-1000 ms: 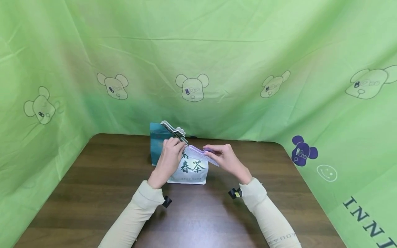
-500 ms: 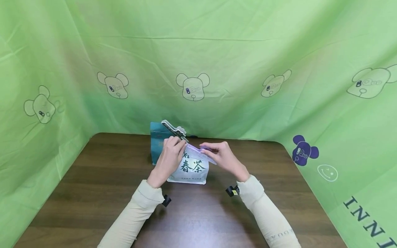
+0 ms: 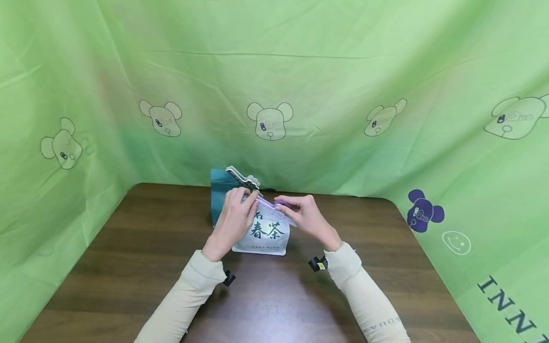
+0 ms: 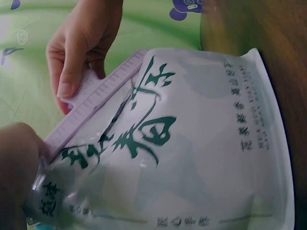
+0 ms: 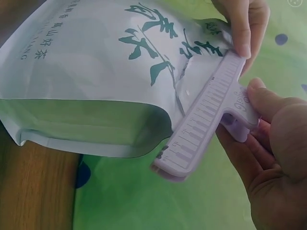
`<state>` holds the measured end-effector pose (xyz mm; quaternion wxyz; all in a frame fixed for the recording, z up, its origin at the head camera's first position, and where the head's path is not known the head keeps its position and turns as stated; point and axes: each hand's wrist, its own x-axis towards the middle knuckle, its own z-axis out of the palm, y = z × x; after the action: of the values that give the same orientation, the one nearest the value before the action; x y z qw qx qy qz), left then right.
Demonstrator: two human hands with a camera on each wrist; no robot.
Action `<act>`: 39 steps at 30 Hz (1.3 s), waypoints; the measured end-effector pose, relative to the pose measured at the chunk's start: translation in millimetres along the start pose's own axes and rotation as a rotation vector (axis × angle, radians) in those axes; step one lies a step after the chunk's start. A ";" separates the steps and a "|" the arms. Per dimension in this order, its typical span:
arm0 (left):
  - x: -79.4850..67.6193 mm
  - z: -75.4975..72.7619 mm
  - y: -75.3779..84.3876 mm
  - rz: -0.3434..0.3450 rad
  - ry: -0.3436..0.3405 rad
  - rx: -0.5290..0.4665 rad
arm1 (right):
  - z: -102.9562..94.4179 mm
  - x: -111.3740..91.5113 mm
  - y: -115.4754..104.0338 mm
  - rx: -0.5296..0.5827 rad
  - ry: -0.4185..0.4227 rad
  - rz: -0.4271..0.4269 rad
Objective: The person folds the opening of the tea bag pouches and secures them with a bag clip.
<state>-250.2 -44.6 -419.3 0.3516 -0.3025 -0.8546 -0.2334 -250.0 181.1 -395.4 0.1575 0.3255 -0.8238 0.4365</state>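
A pale tea bag (image 3: 261, 243) with green Chinese lettering stands upright on the table, its top edge creased. Along that top lies a purple bag clip (image 5: 201, 115) printed with piano keys, its near end sticking out past the bag's side in the right wrist view. My right hand (image 3: 310, 218) pinches the clip's handle between thumb and fingers. At the opposite top corner, my left hand (image 3: 233, 214) grips the bag beside the clip's other end; its thumb is seen there in the right wrist view.
Behind my left hand stands a teal bag (image 3: 218, 190), and a white and dark clip (image 3: 243, 178) slants across its top. A green printed curtain (image 3: 266, 71) hangs round the back and sides of the brown wooden table (image 3: 141, 247).
My right hand has moved left with the purple clip, which now sits further across the bag's top. The left hand keeps its hold on the bag's corner.
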 end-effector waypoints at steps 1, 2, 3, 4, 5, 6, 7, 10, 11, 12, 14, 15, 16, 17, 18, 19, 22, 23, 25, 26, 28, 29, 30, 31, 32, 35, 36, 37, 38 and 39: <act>-0.1 -1.3 -1.2 0.007 0.003 0.002 | -0.4 -0.9 -2.2 0.003 0.007 -0.002; -0.4 -2.7 -2.6 0.013 0.007 0.002 | -0.9 -1.3 -5.9 0.005 0.012 -0.001; -0.8 -4.3 -3.9 0.020 0.015 0.000 | -1.4 -1.5 -10.5 0.006 0.015 0.004; -1.5 -5.5 -5.0 0.025 0.024 -0.005 | -1.5 -1.8 -11.0 0.008 0.018 0.002; -2.2 -6.7 -5.8 0.025 0.032 -0.014 | -1.4 -1.9 -11.3 0.007 0.020 0.002; -3.0 -7.7 -6.3 0.022 0.034 -0.025 | -1.4 -2.0 -11.6 0.004 0.025 -0.001; -3.7 -8.6 -6.4 0.018 0.031 -0.034 | -0.8 -1.8 -9.8 0.006 0.031 -0.002; -4.7 -8.7 -5.8 0.009 0.021 -0.052 | 2.2 -0.7 -0.3 0.013 0.049 -0.006; -4.7 -8.4 -5.2 0.007 0.023 -0.058 | 3.3 -0.4 3.3 0.014 0.057 -0.008; -4.7 -7.9 -4.6 0.004 0.028 -0.066 | 4.4 -0.1 6.5 0.015 0.065 -0.013; -5.0 -6.8 -3.5 -0.002 0.039 -0.073 | 6.9 0.5 12.3 0.021 0.075 -0.025; -5.1 -6.4 -3.0 -0.006 0.044 -0.076 | 7.9 0.8 13.0 0.025 0.080 -0.033; -5.2 -6.0 -2.4 -0.010 0.048 -0.078 | 8.9 1.2 13.2 0.028 0.084 -0.044; -5.4 -5.5 -1.9 -0.014 0.052 -0.079 | 9.9 1.8 13.4 0.029 0.088 -0.052; -5.5 -5.4 -1.3 -0.020 0.053 -0.080 | 10.7 2.4 13.1 0.031 0.093 -0.060; -5.5 -5.0 -0.9 -0.025 0.052 -0.078 | 11.6 3.0 13.3 0.032 0.098 -0.065; -5.3 -4.7 0.5 -0.046 0.049 -0.079 | 13.6 4.7 12.2 0.039 0.112 -0.069; -5.3 -4.8 1.0 -0.056 0.048 -0.082 | 14.1 5.0 11.6 0.036 0.118 -0.069; -5.2 -4.9 1.9 -0.075 0.044 -0.090 | 15.5 5.3 11.0 0.033 0.130 -0.069; -5.2 -5.1 2.5 -0.086 0.041 -0.097 | 16.4 5.3 10.9 0.029 0.135 -0.071; -5.3 -5.3 3.6 -0.106 0.035 -0.109 | 18.5 5.6 10.9 0.016 0.145 -0.076; -5.3 -5.1 3.9 -0.115 0.031 -0.115 | 19.7 6.0 10.7 0.009 0.150 -0.078; -5.2 -5.0 4.1 -0.121 0.028 -0.120 | 20.8 6.4 10.4 0.006 0.155 -0.079; -5.0 -4.8 4.2 -0.128 0.025 -0.126 | 21.7 6.8 9.6 0.002 0.160 -0.082; -4.9 -4.8 4.3 -0.132 0.023 -0.131 | 22.3 7.1 8.4 -0.002 0.165 -0.084; -4.6 -4.7 4.3 -0.141 0.019 -0.142 | 21.3 7.9 -2.6 -0.010 0.178 -0.102; -4.6 -4.8 4.3 -0.143 0.017 -0.144 | 20.2 8.0 -7.6 -0.011 0.180 -0.110; -4.6 -4.9 4.5 -0.145 0.016 -0.146 | 19.1 8.1 -12.6 -0.012 0.182 -0.118; -4.7 -5.2 4.6 -0.146 0.014 -0.146 | 17.9 8.3 -17.2 -0.016 0.183 -0.126; -4.6 -5.3 4.6 -0.148 0.014 -0.147 | 17.0 8.5 -21.3 -0.017 0.183 -0.133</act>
<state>-242.0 -46.2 -418.5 0.3163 -0.2620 -0.8527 -0.3228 -241.6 155.1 -387.3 0.2635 0.3370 -0.7863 0.4459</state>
